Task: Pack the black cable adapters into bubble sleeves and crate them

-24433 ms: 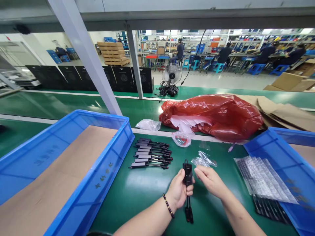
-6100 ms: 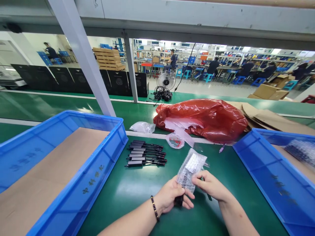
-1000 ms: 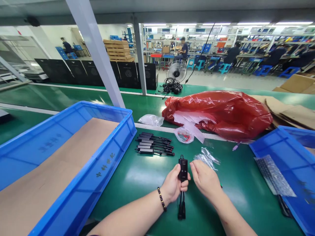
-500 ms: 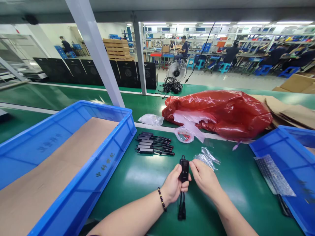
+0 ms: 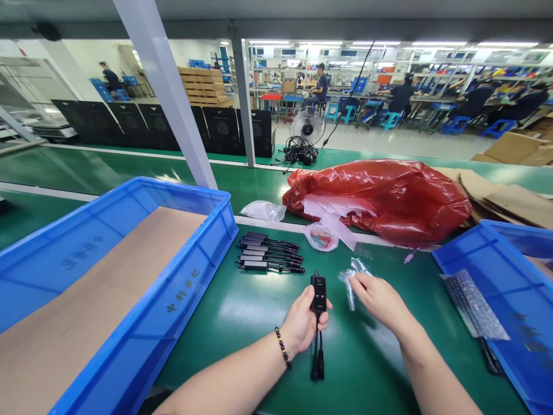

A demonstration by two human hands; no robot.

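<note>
Behind the box [image 5: 318, 295], most of the left hand's [image 5: 301, 324] fingers are hidden; they grip it, thumb at its left edge, plugs [image 5: 315, 369] dangling below. The right hand's [image 5: 382, 300] bent fingers meet clear film [image 5: 351, 298]; whether they pinch it, I cannot tell.

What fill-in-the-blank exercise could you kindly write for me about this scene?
1. Of the left hand and the right hand, the one at the clear plastic is the ____.
2. The device in the other hand is coloured ____.
3. The bracelet is on the ____ wrist.
4. The two bins are coloured ____.

Missing words: right; black; left; blue.
</note>
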